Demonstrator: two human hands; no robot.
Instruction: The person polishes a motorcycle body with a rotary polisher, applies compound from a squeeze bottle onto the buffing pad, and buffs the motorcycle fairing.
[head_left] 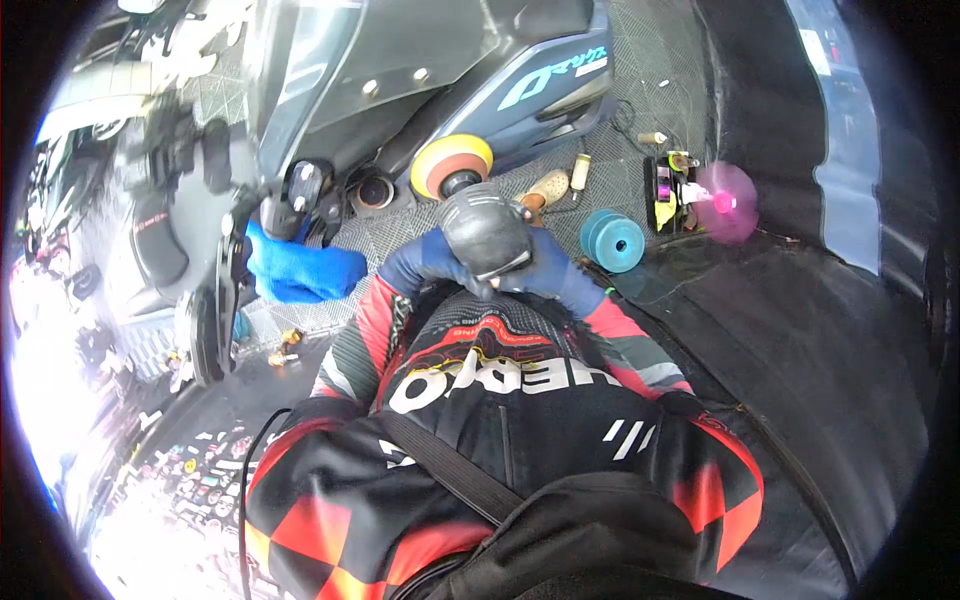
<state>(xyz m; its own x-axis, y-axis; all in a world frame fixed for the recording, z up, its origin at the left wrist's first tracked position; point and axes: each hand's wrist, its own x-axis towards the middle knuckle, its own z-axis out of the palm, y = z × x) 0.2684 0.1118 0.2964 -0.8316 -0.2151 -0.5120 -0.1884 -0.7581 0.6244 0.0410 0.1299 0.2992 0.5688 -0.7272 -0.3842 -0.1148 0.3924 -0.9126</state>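
A dark polisher (485, 228) with a round yellow and orange pad (452, 166) is held in front of my chest. My left hand (432, 258), in a dark blue glove, grips its left side. My right hand (555, 272), gloved the same way, closes round its lower right side; some fingers of both hands are hidden behind the body. The pad is at the lower edge of a grey-blue scooter's side panel (560, 75); I cannot tell whether it touches. A blue cloth (305, 268) hangs to the left of my left hand.
A teal round container (612, 241) stands on the floor to the right, near a small bottle (581, 171) and a spinning pink fan (727, 202). Another person's tan clog (549, 188) shows beyond the polisher. A scooter seat (158, 240) is at left, and black sheeting (780, 330) covers the right.
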